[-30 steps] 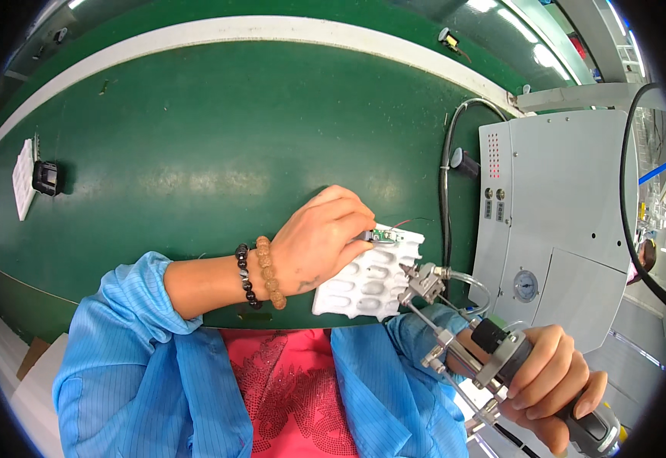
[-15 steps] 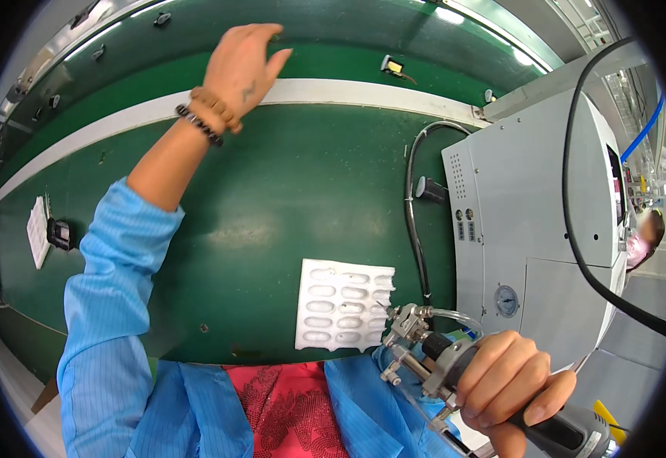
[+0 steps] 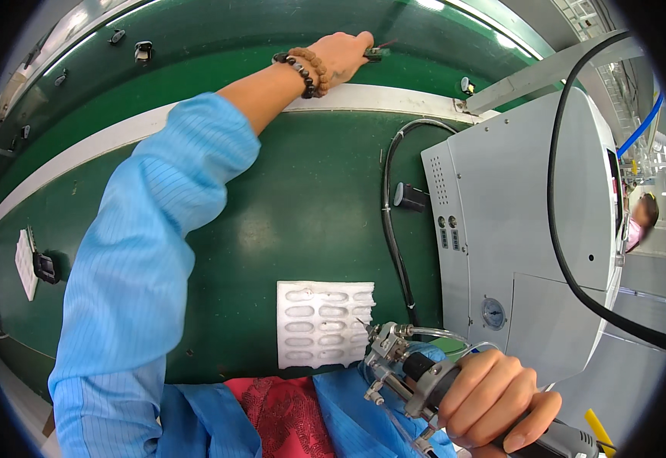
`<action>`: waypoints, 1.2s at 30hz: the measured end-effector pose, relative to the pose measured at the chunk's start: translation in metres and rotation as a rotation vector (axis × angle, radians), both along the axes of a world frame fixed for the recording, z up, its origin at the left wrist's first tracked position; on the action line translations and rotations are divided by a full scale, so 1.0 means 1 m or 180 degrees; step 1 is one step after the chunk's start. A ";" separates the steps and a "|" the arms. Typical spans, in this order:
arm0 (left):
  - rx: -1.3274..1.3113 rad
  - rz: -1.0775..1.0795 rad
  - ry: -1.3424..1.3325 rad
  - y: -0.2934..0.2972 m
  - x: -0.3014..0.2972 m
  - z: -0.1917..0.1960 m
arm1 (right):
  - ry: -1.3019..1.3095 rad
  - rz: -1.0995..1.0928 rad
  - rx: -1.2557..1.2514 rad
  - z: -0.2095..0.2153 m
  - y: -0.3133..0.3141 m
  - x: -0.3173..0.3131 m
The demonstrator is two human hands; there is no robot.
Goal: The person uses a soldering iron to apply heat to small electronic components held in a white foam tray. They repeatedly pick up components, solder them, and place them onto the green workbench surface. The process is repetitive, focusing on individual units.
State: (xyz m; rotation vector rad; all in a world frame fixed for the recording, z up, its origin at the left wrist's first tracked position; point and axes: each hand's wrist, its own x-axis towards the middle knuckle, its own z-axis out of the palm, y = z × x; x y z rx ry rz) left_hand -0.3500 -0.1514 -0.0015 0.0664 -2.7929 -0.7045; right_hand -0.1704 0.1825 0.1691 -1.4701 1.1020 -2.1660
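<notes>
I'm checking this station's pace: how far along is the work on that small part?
Done, it seems: the white moulded tray lies bare on the green table. In hand: the left hand holds a small dark part at the far belt, while the right hand grips the dispensing tool. Left: letting go of the part.

Left hand (image 3: 341, 55) stretched far forward; right hand (image 3: 493, 401) fisted low.

Your head camera looks steeply down at the green counter (image 3: 302, 198), close above it. Its fisheye bends the edges.
</notes>
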 end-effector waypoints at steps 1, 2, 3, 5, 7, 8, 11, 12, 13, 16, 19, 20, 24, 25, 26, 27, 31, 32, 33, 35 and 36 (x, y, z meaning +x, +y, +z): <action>0.0251 -0.0018 -0.0031 0.006 0.020 0.018 | 0.0010 0.0064 -0.0008 -0.001 0.001 -0.001; 0.0518 -0.0035 -0.0051 0.014 0.041 0.030 | -0.0008 0.0046 -0.0116 -0.003 0.002 -0.001; 0.0590 -0.0304 0.0394 0.022 0.062 0.029 | -0.0035 0.0002 -0.0213 -0.008 0.003 -0.001; 0.0695 -0.0755 0.1036 0.038 0.118 0.031 | 0.0015 0.0070 -0.0246 -0.008 0.005 -0.002; 0.0935 -0.1050 0.0937 0.065 0.171 0.036 | -0.0145 -0.0089 -0.0159 -0.009 0.008 0.002; 0.1095 -0.1099 0.0639 0.075 0.199 0.040 | -0.0251 -0.0125 -0.0134 -0.009 0.008 0.006; 0.1416 -0.0896 0.0430 0.105 0.263 0.041 | -0.0058 0.0023 0.0053 0.000 0.006 0.010; 0.1452 -0.0788 0.0426 0.113 0.279 0.041 | 0.0085 0.0216 0.0145 0.000 0.007 0.006; 0.1489 -0.0685 0.0421 0.120 0.292 0.039 | 0.0174 0.0397 0.0128 -0.002 0.008 0.003; 0.1622 -0.0625 0.0460 0.138 0.308 0.034 | 0.0202 0.0274 0.0124 0.002 0.007 0.011; 0.1439 -0.0688 0.0609 0.149 0.308 0.022 | -0.0187 -0.0026 -0.0332 -0.004 0.003 0.018; 0.1351 -0.0699 0.0653 0.151 0.309 0.018 | -0.0204 0.0005 -0.0318 -0.006 0.000 0.018; 0.1383 -0.0555 0.0697 0.155 0.311 0.006 | -0.0142 0.0049 -0.0208 -0.010 -0.007 0.016; 0.1483 -0.0502 0.0698 0.156 0.310 0.005 | -0.0117 0.0010 -0.0181 -0.010 -0.010 0.016; 0.1572 -0.0419 0.0689 0.156 0.311 0.003 | -0.0107 -0.0001 -0.0161 -0.013 -0.013 0.016; 0.1658 -0.0371 0.0661 0.156 0.311 0.002 | -0.0059 -0.0033 -0.0132 -0.015 -0.017 0.016; 0.1785 -0.0225 0.0748 0.156 0.314 0.000 | 0.0132 -0.0111 0.0045 -0.021 -0.033 0.013; 0.1747 -0.0204 0.0814 0.156 0.313 -0.001 | 0.0161 -0.0111 0.0094 -0.023 -0.035 0.012; 0.1789 -0.0219 0.0783 0.156 0.313 -0.002 | 0.0164 -0.0105 0.0121 -0.025 -0.038 0.011; 0.1855 -0.0235 0.0721 0.156 0.314 -0.003 | 0.0171 -0.0082 0.0173 -0.027 -0.042 0.011; 0.1863 -0.0223 0.0727 0.155 0.314 -0.004 | 0.0175 -0.0065 0.0197 -0.028 -0.043 0.011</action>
